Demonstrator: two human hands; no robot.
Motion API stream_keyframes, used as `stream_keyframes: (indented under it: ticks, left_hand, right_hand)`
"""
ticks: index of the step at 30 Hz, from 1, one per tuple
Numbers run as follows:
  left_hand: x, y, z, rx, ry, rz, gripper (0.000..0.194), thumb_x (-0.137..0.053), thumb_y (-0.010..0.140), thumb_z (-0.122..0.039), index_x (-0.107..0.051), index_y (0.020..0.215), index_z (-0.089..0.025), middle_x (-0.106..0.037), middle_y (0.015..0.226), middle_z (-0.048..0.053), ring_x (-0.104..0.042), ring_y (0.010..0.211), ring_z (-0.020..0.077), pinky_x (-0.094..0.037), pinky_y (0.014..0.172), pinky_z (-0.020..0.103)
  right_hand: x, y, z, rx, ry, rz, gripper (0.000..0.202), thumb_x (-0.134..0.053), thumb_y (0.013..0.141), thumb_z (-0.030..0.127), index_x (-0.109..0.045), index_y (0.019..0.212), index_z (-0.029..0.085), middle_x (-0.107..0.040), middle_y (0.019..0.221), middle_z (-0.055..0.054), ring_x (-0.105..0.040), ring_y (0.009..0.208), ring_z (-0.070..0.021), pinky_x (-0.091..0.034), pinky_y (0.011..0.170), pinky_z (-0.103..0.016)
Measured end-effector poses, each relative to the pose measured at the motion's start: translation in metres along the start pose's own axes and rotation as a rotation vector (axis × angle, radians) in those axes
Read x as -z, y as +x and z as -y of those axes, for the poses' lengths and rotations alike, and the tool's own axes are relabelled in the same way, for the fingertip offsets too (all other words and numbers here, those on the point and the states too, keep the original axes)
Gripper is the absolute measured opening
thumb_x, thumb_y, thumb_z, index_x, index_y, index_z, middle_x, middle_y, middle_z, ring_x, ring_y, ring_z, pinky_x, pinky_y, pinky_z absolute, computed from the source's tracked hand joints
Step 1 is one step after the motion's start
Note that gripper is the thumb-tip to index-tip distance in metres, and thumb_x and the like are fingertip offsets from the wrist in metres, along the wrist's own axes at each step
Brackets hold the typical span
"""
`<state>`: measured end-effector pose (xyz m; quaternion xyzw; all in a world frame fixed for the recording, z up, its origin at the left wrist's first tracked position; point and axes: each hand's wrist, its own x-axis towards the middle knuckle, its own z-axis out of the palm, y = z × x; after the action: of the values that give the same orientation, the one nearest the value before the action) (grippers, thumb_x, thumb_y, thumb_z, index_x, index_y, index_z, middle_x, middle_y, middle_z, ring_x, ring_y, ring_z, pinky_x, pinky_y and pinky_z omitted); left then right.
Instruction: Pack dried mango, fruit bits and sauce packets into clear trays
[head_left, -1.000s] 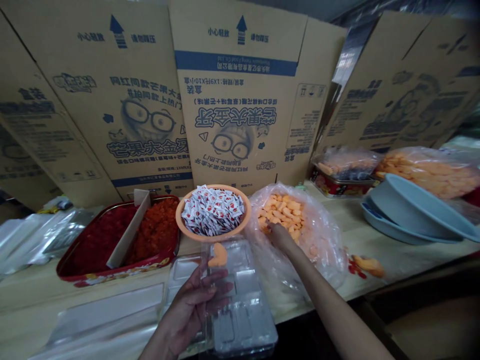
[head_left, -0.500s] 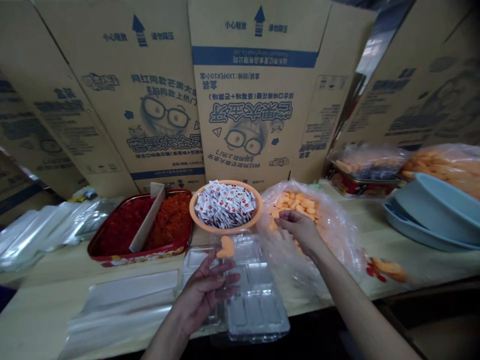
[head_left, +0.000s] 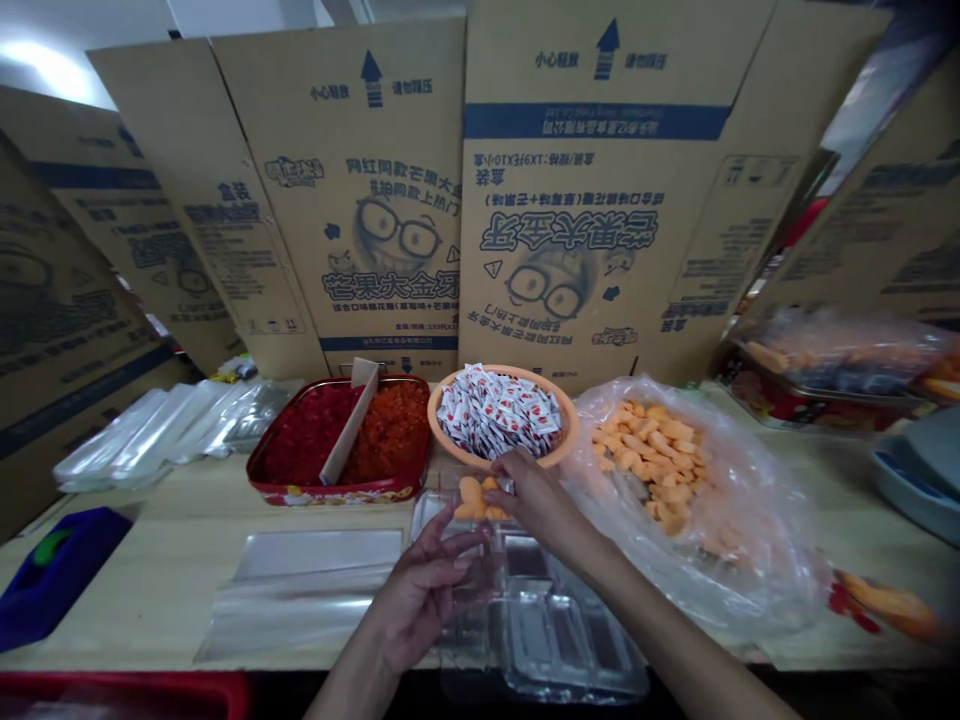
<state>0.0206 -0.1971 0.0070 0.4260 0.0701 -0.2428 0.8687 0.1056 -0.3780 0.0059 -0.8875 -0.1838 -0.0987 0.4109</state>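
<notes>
My left hand (head_left: 427,595) is around the near left part of a clear plastic tray (head_left: 469,640), some fingers showing through the plastic. Small orange marshmallows (head_left: 471,497) sit in the far compartment of this tray. Over that compartment, my right hand (head_left: 529,500) pinches an orange marshmallow between thumb and fingers, partly hidden by the hand. More clear trays (head_left: 574,640) lie just to the right, under my right forearm. A large clear bag (head_left: 750,560) of loose orange marshmallows (head_left: 660,450) stands open on the right.
Behind the trays is an orange basket (head_left: 437,425) of small white sachets (head_left: 499,410). A red tin (head_left: 337,492) with a cardboard divider holds red and orange contents. Clear sleeves (head_left: 307,600), a blue tape dispenser (head_left: 64,570) and cardboard boxes (head_left: 555,300) surround the work area.
My right hand has moved left from the bag of marshmallows to the tray's far compartment. More orange pieces show there now. My left hand stays at the tray; the view has shifted left.
</notes>
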Motion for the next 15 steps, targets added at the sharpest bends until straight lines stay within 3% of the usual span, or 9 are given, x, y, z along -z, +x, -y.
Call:
stream_keyframes:
  ticks: [3, 8, 11, 15]
  left_hand:
    - [0.013, -0.006, -0.009, -0.012, -0.013, -0.015, 0.077, -0.055, 0.071, 0.000, -0.022, 0.135, -0.024, -0.046, 0.128, 0.014, -0.050, 0.111, 0.0322, -0.041, 0.090, 0.048]
    - [0.041, -0.010, -0.025, -0.090, -0.014, -0.097, 0.079, -0.056, 0.073, -0.004, -0.016, 0.137, -0.026, -0.045, 0.130, 0.014, -0.049, 0.113, 0.0296, -0.042, 0.090, 0.044]
    - [0.053, -0.010, -0.034, -0.131, -0.031, -0.132, 0.082, -0.057, 0.072, -0.002, -0.014, 0.137, -0.027, -0.044, 0.130, 0.013, -0.049, 0.113, 0.0294, -0.041, 0.091, 0.045]
    - [0.064, -0.010, -0.041, -0.157, -0.048, -0.142, 0.080, -0.059, 0.072, -0.004, -0.017, 0.135, -0.027, -0.045, 0.129, 0.013, -0.048, 0.115, 0.0297, -0.039, 0.094, 0.046]
  right_hand:
    - [-0.004, 0.025, -0.010, -0.008, -0.016, -0.077, 0.014, -0.051, 0.080, 0.022, -0.056, 0.090, 0.014, -0.055, 0.094, -0.007, -0.051, 0.086, -0.0145, -0.036, 0.072, -0.023]
    - [-0.020, 0.085, -0.022, -0.216, -0.166, 0.148, 0.014, -0.053, 0.078, 0.022, -0.062, 0.082, 0.013, -0.062, 0.081, -0.007, -0.054, 0.072, -0.0149, -0.035, 0.064, -0.024]
    - [-0.039, 0.112, -0.021, -0.283, -0.229, 0.161, 0.018, -0.057, 0.073, 0.023, -0.064, 0.081, 0.009, -0.063, 0.080, -0.013, -0.055, 0.071, -0.0198, -0.035, 0.061, -0.027]
    - [-0.054, 0.127, -0.025, -0.350, -0.269, 0.138, 0.012, -0.056, 0.064, 0.008, -0.064, 0.073, 0.007, -0.062, 0.077, -0.016, -0.055, 0.070, -0.0213, -0.034, 0.060, -0.028]
